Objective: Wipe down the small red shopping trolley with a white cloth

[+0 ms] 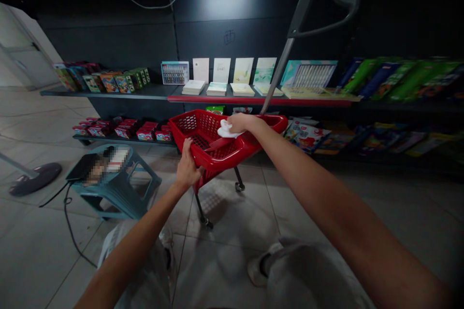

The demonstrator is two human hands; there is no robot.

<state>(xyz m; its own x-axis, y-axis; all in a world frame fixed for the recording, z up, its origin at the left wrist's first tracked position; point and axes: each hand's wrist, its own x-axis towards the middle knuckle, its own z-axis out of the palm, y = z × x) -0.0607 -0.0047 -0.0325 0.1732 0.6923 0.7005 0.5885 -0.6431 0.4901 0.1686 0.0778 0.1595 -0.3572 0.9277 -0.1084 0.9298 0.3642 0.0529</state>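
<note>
A red plastic shopping trolley basket (213, 154) stands on small castors on the tiled floor in front of me. My left hand (187, 166) grips its near rim. My right hand (241, 124) presses a crumpled white cloth (226, 130) against the far side of the rim. A long grey pull handle (290, 41) rises from the basket's right end, past my right hand. The inside of the basket shows only red mesh.
Dark shelves (170, 91) behind the basket carry boxes, cards and books. A teal plastic stool (119, 193) with pixelated objects on it stands to the left. Further left lie a round fan base (36, 178) and a black cable (68, 227). My knees show below.
</note>
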